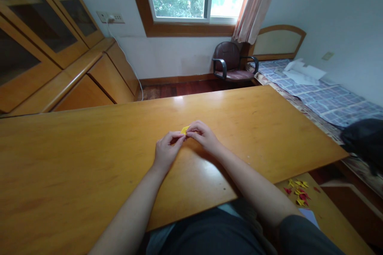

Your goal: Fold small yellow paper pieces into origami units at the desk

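A small piece of folded yellow paper (184, 130) is pinched between both my hands, above the middle of the wooden table (89, 147). My left hand (167, 148) holds its lower side with thumb and fingers closed. From the right, the fingertips of my right hand (203, 135) are closed on its other side. The fingers cover part of the paper, so its full shape is hidden.
On a lower wooden surface at right lie several red and yellow folded paper pieces (300, 193) and a pale sheet (309, 217). Beyond the table stand an office chair (230, 61) and a bed (335, 99). Wooden cabinets (72, 75) line the left wall.
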`<state>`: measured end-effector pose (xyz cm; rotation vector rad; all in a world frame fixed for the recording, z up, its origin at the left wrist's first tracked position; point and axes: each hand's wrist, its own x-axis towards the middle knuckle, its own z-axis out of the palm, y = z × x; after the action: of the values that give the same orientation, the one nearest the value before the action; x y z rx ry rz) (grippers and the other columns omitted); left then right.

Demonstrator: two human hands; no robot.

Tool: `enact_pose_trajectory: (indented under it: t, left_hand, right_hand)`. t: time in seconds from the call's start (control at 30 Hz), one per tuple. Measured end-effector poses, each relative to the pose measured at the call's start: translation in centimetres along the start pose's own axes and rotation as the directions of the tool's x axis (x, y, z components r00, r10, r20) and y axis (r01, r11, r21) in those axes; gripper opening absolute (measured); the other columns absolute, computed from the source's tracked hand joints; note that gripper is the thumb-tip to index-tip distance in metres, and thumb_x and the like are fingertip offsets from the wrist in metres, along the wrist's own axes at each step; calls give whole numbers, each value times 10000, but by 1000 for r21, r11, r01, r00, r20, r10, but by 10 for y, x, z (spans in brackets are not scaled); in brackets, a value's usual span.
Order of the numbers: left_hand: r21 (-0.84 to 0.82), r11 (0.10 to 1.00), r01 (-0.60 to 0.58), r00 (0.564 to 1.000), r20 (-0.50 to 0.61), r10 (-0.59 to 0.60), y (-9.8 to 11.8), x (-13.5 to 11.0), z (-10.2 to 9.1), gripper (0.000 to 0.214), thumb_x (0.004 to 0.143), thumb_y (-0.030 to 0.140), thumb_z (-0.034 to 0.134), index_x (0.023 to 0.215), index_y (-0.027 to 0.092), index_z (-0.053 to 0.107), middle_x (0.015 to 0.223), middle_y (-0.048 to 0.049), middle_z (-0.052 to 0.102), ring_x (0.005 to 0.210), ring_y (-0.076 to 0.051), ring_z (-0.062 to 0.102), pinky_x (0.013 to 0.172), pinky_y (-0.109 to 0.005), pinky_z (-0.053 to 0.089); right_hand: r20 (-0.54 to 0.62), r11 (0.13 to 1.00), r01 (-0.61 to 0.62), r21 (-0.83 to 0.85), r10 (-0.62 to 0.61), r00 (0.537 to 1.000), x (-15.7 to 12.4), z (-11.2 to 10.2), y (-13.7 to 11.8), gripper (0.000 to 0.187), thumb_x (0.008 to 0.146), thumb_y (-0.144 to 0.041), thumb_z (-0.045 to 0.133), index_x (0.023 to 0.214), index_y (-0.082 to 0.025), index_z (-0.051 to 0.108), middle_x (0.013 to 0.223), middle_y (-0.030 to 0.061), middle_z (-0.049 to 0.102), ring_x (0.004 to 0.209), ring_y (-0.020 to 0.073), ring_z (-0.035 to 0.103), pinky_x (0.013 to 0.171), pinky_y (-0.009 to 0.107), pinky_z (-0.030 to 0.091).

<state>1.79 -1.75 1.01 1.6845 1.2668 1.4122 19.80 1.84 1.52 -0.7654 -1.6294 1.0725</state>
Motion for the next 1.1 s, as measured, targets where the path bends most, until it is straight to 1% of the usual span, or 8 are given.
enact_pose_trajectory:
  t: [0.1,0.2,0.33,0.63,0.77,0.87,1.0,1.1]
  left_hand:
    - [-143,985,96,995,46,-91,1,1,2,221,868,409,684,910,191,681,877,-45,763,795,-192,749,799,-337,611]
    - [-307,931,200,980,50,-194,3,3,4,292,842,449,707,900,183,601,816,-24,739,725,-191,749,748,-351,628]
    - [-395,880,264,963,55,-264,5,7,5,387,761,433,789,938,191,545,764,8,717,721,-186,745,729,-346,633]
    - [-377,859,346,938,148,-313,4,8,4,495,721,435,814,1065,172,574,811,-28,758,793,-212,755,829,-388,616]
    - [-359,860,362,931,190,-312,0,8,4,521,733,435,808,1117,171,574,840,-39,768,821,-217,757,857,-393,601]
    - [-343,859,380,920,236,-313,-2,10,3,503,742,439,796,1105,173,572,810,-33,764,805,-215,755,854,-385,593]
    - [-329,855,401,909,260,-326,0,11,3,487,736,447,793,1076,177,572,749,-14,747,764,-218,754,827,-373,592]
    - [-322,858,399,909,264,-324,1,11,3,488,738,439,791,1088,180,570,759,-12,747,764,-216,753,823,-366,590]
  right_hand:
    - [16,998,24,-55,-23,1000,0,-1,-3,152,918,-325,648,843,-198,680,899,29,619,889,160,610,821,309,513]
    - [47,992,63,-106,-58,997,0,-4,-4,146,924,-316,638,852,-196,680,918,35,616,904,165,601,846,318,501]
    - [99,986,99,-138,-85,991,1,-6,-2,142,926,-303,629,846,-200,683,917,39,610,890,165,602,839,315,500]
    - [69,991,22,-135,-13,998,2,-5,-5,101,909,-253,625,842,-194,671,880,30,631,865,160,607,812,305,500]
    - [74,998,-43,-49,46,996,0,-3,-4,98,902,-256,616,836,-185,629,847,17,619,803,148,617,749,289,514]
    - [104,995,-98,27,95,990,-2,-2,-2,103,916,-268,598,861,-181,598,832,8,618,777,142,634,736,289,523]
    - [103,995,-93,-30,95,990,-2,-3,0,96,913,-261,603,866,-178,609,842,12,619,804,149,627,750,295,510]
    - [100,995,-84,-61,89,991,-1,-4,-2,94,907,-258,607,858,-178,619,841,15,622,813,150,615,753,292,500]
